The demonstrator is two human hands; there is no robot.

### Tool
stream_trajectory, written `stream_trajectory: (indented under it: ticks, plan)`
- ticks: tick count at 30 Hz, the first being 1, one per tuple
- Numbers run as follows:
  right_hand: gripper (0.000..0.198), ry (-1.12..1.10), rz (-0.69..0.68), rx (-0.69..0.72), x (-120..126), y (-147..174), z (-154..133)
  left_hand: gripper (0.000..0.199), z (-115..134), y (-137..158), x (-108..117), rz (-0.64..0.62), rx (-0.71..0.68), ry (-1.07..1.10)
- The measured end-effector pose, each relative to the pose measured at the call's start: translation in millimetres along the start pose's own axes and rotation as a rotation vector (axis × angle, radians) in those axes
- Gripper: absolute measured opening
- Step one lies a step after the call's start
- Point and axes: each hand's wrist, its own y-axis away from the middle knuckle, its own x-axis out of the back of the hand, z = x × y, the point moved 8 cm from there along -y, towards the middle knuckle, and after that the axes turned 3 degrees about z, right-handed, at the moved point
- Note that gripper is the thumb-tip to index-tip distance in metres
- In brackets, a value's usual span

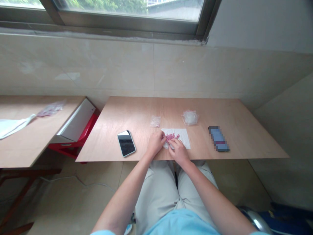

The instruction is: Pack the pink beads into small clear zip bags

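Observation:
A pile of small pinkish-red beads (170, 136) lies on a white sheet (185, 138) near the front edge of the table. At the sheet's left edge is my left hand (155, 142), closed with thumb and fingertips drawn together in a pinch. Whatever it may hold is too small to make out. My right hand (181, 151) rests over the sheet's lower part, fingers stretched toward the beads and touching their near side, thumb apart from them. Behind the sheet lie a small clear bag (155, 121) with a few bits inside and a bag of whitish contents (190, 117).
On the wooden table (132, 111), a phone (126, 143) lies left of my hands and a blurred-out phone-like object (219, 139) lies right. Left across a gap stands a second table (14, 151) bearing a bag (51, 108); a red stool (84, 138) sits between. A wall rises behind.

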Motion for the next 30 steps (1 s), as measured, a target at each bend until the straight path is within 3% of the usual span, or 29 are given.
stream_trajectory:
  ticks: [9, 23, 30]
  plan:
    - [0.018, -0.003, 0.001, -0.03, 1.8, 3.0, 0.8, 0.005, 0.9, 0.3, 0.5, -0.008, 0.012, -0.016]
    - [0.014, -0.026, 0.038, -0.079, 0.0, 3.8, 9.1, 0.006, 3.2, 0.5, 2.7, -0.012, 0.006, -0.016]
    - [0.012, -0.221, 0.146, -0.256, 9.7, -13.5, 20.4, 0.006, 2.3, 0.1, 1.8, -0.006, 0.004, -0.005]
